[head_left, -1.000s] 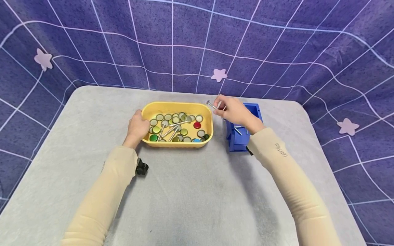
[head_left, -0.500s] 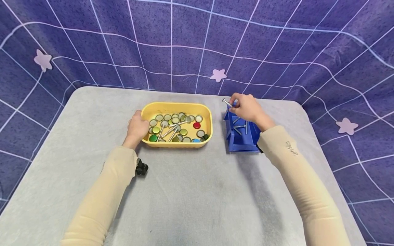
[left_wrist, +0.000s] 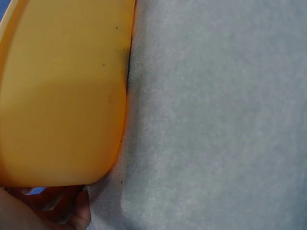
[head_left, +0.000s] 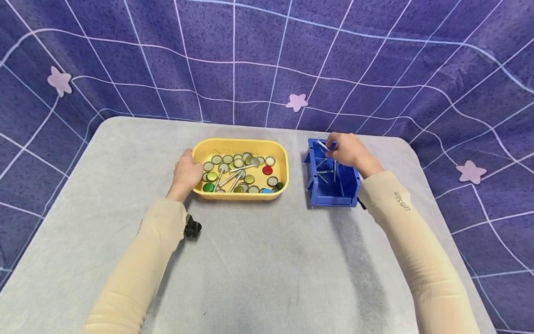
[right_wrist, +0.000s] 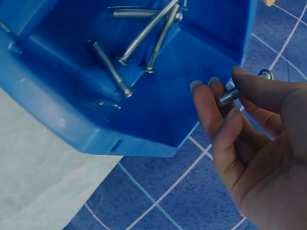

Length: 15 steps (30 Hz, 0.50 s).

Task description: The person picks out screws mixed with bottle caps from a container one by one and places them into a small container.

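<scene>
My right hand point(head_left: 348, 149) pinches a silver bolt point(right_wrist: 229, 97) between thumb and fingers, above the back part of the blue bin point(head_left: 331, 201). Inside that bin lie several more bolts point(right_wrist: 109, 67). At the left end of a yellow tub point(head_left: 233, 196), my left hand point(head_left: 187, 171) grips its side; in the left wrist view the fingers point(left_wrist: 81, 211) curl against the tub's end. Bottle caps point(head_left: 249, 179) in green, yellow, red, blue and silver fill the tub's floor, with several bolts point(head_left: 229, 178) lying across them.
Both containers stand toward the back of a grey table point(head_left: 258, 260), with a gap between them. A purple curtain point(head_left: 258, 60) with a grid pattern and stars hangs behind and beside the table. A black wrist device point(head_left: 192, 228) sits at the left sleeve.
My right hand has carried the bolt rightward from the gap beside the yellow tub to over the blue bin. The left hand and the tub have stayed put.
</scene>
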Each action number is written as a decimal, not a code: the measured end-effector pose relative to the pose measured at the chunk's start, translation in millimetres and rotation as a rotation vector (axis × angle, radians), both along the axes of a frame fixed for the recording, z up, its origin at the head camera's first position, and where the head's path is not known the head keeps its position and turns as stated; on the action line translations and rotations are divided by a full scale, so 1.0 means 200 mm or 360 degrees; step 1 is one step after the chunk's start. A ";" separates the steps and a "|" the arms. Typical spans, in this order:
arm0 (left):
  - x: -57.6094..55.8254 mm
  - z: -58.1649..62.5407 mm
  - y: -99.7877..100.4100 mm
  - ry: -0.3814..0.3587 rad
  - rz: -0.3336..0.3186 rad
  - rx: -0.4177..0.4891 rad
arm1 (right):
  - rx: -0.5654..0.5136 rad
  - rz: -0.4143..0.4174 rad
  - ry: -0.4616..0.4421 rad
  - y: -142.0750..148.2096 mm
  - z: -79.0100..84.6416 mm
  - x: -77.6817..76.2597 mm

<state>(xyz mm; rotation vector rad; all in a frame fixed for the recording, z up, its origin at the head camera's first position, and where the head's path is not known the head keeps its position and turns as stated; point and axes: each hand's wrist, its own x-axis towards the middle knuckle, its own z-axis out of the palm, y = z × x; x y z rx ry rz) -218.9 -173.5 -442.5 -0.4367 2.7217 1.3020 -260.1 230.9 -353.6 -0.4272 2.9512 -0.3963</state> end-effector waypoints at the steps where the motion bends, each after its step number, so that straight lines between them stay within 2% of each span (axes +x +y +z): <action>1: 0.00 0.00 0.00 0.0000 -0.0001 0.0000 | 0.0013 -0.0006 -0.0003 0.00 -0.01 0.00; 9: 0.00 0.00 0.00 -0.0001 0.0006 0.0013 | 0.0095 -0.0035 0.0032 0.05 -0.05 -0.01; 15: 0.00 0.00 0.00 0.0000 0.0003 -0.0001 | 0.0100 -0.0021 0.0028 0.00 -0.02 -0.01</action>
